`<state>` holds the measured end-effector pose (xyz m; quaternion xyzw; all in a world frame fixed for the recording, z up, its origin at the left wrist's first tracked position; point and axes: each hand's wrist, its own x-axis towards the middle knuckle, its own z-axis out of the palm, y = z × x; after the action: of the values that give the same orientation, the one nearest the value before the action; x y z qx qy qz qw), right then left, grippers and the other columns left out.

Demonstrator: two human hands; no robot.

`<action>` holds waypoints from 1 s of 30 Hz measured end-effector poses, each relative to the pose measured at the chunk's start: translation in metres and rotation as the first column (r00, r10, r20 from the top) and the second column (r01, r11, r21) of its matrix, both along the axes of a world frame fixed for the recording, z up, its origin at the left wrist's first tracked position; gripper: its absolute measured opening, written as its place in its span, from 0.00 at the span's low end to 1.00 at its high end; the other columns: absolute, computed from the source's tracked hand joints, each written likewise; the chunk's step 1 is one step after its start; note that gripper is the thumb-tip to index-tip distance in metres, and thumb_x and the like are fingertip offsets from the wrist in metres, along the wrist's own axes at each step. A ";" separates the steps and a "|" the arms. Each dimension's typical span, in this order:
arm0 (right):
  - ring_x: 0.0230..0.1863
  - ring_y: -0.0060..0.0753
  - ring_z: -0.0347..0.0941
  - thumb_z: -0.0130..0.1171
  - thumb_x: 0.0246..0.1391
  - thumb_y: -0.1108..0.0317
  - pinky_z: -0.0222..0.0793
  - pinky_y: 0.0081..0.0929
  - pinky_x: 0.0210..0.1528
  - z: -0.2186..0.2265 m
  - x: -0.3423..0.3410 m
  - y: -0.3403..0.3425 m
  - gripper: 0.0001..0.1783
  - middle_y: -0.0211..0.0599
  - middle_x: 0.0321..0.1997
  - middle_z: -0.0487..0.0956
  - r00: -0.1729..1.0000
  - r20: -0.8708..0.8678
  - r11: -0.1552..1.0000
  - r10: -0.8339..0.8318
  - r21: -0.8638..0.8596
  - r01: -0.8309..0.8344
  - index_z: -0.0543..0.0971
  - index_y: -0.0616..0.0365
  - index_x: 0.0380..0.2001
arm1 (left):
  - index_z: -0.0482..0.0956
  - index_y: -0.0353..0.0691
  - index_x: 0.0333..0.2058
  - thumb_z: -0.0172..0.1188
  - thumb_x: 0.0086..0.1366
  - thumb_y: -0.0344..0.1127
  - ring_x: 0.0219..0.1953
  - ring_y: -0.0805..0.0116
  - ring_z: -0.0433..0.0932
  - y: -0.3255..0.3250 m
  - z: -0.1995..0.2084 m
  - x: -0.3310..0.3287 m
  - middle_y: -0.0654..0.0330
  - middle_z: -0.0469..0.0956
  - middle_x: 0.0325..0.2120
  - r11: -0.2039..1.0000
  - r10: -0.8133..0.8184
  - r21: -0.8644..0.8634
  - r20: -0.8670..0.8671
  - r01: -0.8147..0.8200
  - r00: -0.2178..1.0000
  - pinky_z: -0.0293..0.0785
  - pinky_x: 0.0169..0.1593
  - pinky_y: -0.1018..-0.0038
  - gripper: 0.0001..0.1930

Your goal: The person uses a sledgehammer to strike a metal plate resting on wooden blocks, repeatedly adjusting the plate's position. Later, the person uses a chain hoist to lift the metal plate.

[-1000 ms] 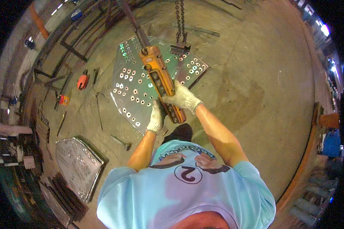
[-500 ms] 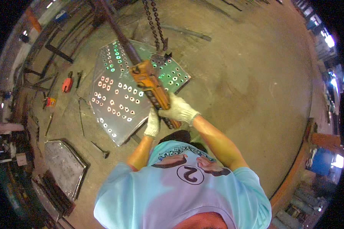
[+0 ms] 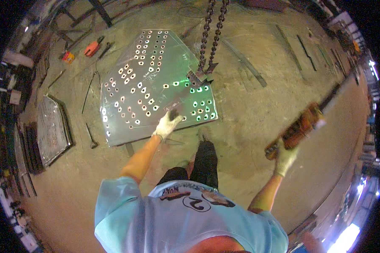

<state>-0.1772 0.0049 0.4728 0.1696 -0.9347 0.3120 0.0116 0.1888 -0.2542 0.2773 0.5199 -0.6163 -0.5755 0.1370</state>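
My right hand [image 3: 286, 160], in a white glove, is closed round the lower end of an orange crane pendant control [image 3: 302, 126] out to my right. A thick dark cable [image 3: 337, 90] runs from its top toward the far right. My left hand [image 3: 169, 125], gloved too, is over the near edge of a grey steel plate [image 3: 126, 95] full of holes. Its fingers are apart with nothing between them; whether it touches the plate I cannot tell. Two dark hoist chains [image 3: 204, 38] come down to a lifting clamp [image 3: 198, 77] at the plate's right side.
A smaller steel plate [image 3: 52, 130] and dark bars [image 3: 28, 143] lie at the left. An orange-red tool [image 3: 91, 49], a yellow-red box [image 3: 68, 57] and a thin rod [image 3: 88, 92] are on the floor beyond. Flat bars [image 3: 245, 63] lie at the far right.
Both hands were at the pendant control in front of me. My right hand has carried it out to the right; my left hand has let go and reached over the plate. My view has turned.
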 end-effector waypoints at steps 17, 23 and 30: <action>0.59 0.37 0.65 0.68 0.51 0.67 0.59 0.38 0.65 -0.086 -0.264 -0.114 0.38 0.43 0.62 0.68 0.977 -0.203 0.910 0.064 -0.391 -0.141 0.62 0.65 0.62 | 0.75 0.42 0.51 0.63 0.55 0.54 0.47 0.49 0.78 -0.373 -0.219 -0.341 0.48 0.80 0.44 0.927 -0.033 -0.367 0.147 0.085 0.989 0.73 0.51 0.62 0.29; 0.60 0.39 0.64 0.66 0.53 0.68 0.57 0.38 0.66 -0.079 -0.258 -0.134 0.36 0.44 0.62 0.68 0.960 -0.261 0.925 0.101 -0.330 -0.187 0.62 0.65 0.62 | 0.76 0.44 0.50 0.60 0.56 0.45 0.44 0.49 0.80 -0.357 -0.221 -0.313 0.47 0.81 0.39 0.945 -0.215 -0.207 0.184 0.252 0.959 0.75 0.48 0.62 0.23; 0.57 0.43 0.68 0.66 0.54 0.59 0.63 0.39 0.64 -0.092 -0.201 -0.120 0.38 0.48 0.61 0.70 0.957 -0.283 0.984 0.059 -0.146 -0.103 0.64 0.68 0.61 | 0.74 0.45 0.52 0.59 0.58 0.46 0.43 0.47 0.79 -0.313 -0.194 -0.226 0.45 0.80 0.39 0.870 -0.302 -0.282 0.346 0.405 0.888 0.75 0.49 0.57 0.24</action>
<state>-0.3780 -0.1147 0.3810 0.2484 -0.8883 0.3589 0.1430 -0.0374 -0.5671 0.0835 0.4431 -0.8065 -0.3906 0.0255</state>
